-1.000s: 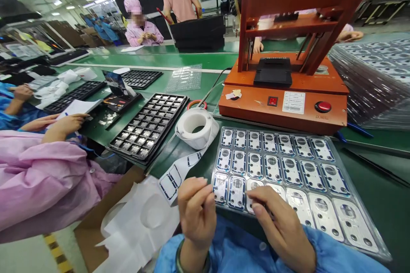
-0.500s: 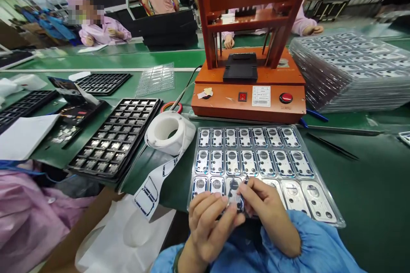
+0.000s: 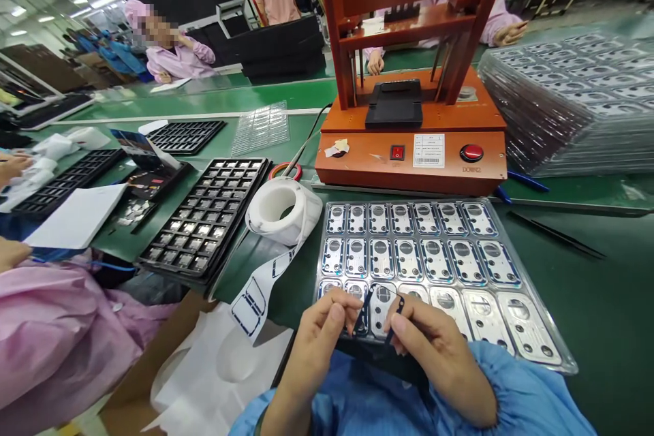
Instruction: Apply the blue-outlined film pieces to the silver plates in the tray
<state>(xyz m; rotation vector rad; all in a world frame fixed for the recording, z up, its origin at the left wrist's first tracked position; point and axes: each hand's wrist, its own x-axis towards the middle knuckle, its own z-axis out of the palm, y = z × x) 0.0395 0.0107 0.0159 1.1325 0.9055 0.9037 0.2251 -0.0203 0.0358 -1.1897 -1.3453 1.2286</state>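
A thin dark adhesive frame (image 3: 363, 313) is stretched between my two hands, low over the tray's nearest row. My left hand (image 3: 323, 330) pinches its left side between thumb and fingers. Its right side is in the thumb and fingers of my right hand (image 3: 434, 339). Under them lies a clear plastic tray (image 3: 554, 327) with rows of silver metal plates (image 3: 384, 306), many edged with dark blue strips. Some front-row plates, such as the one at the right end (image 3: 526, 323), show no dark edging. My fingers partly cover the front row.
Left of the tray stands a white roll of adhesive labels (image 3: 283, 210), its strip trailing forward. Farther left is a black compartment tray (image 3: 204, 214) of small metal parts. Behind is an orange press (image 3: 409, 174). Tweezers (image 3: 556, 235) and stacked clear trays (image 3: 567, 102) lie right.
My hands were close together over one plate; now they are apart with the dark frame spread between them. My left fingers have closed into a pinch. The view has shifted slightly left.
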